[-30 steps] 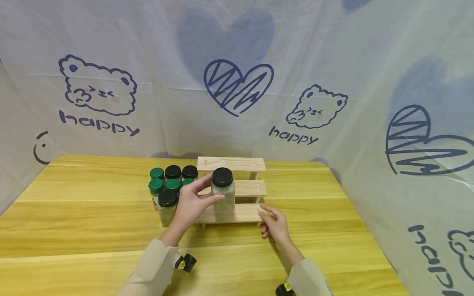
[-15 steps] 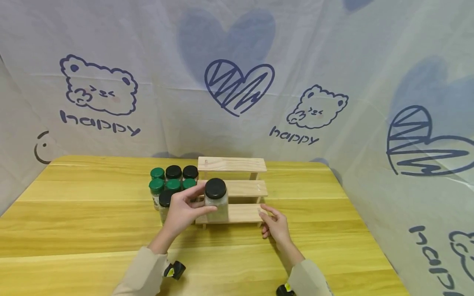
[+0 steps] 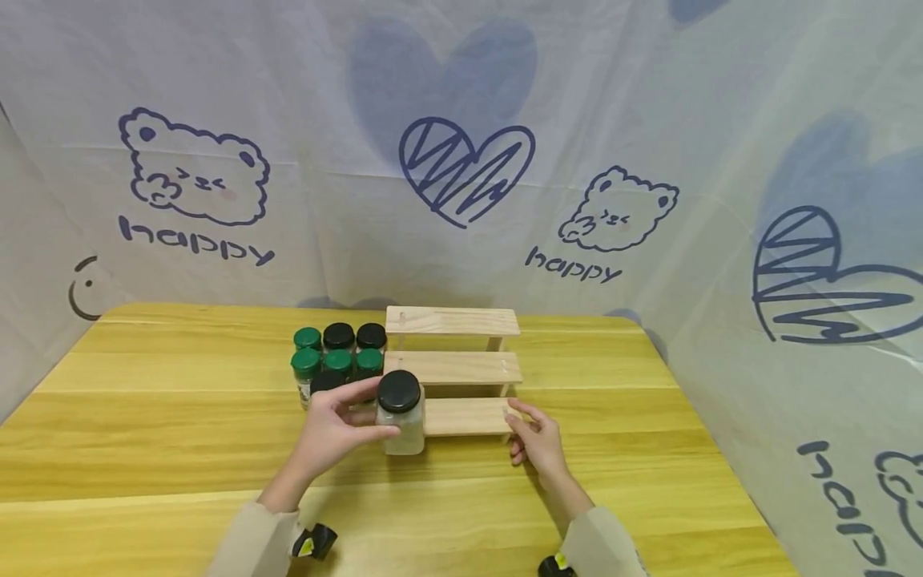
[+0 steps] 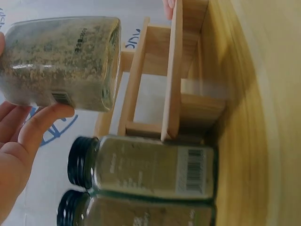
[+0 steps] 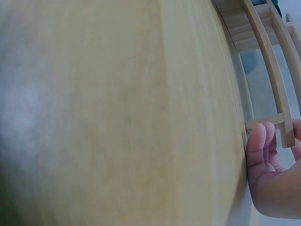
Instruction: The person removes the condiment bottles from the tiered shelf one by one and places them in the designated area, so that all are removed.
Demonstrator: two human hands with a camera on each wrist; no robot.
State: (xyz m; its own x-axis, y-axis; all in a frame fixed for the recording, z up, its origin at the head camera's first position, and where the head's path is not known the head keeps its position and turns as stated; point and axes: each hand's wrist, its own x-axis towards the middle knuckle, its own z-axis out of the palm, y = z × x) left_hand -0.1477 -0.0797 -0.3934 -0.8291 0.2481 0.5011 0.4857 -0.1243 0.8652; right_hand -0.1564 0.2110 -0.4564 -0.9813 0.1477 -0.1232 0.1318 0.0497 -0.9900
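My left hand grips a square glass jar with a black lid, fingers on one side and thumb on the other. It is held upright in front of the left end of a three-step wooden rack. Dried greenish-brown flakes and a small barcode show through the jar in the left wrist view, where its base is clear of the table. At the lowest step's right end, my right hand pinches the board; in the right wrist view its fingers lie beside the rack's end.
Left of the rack stands a cluster of spice jars, some with green lids, others with black lids. Two jars stand close under the held one. Behind the yellow wooden table hangs a printed cloth.
My left hand has carried the jar left and toward me, from over the lowest step to in front of its left end. My right hand and the rack have stayed put.
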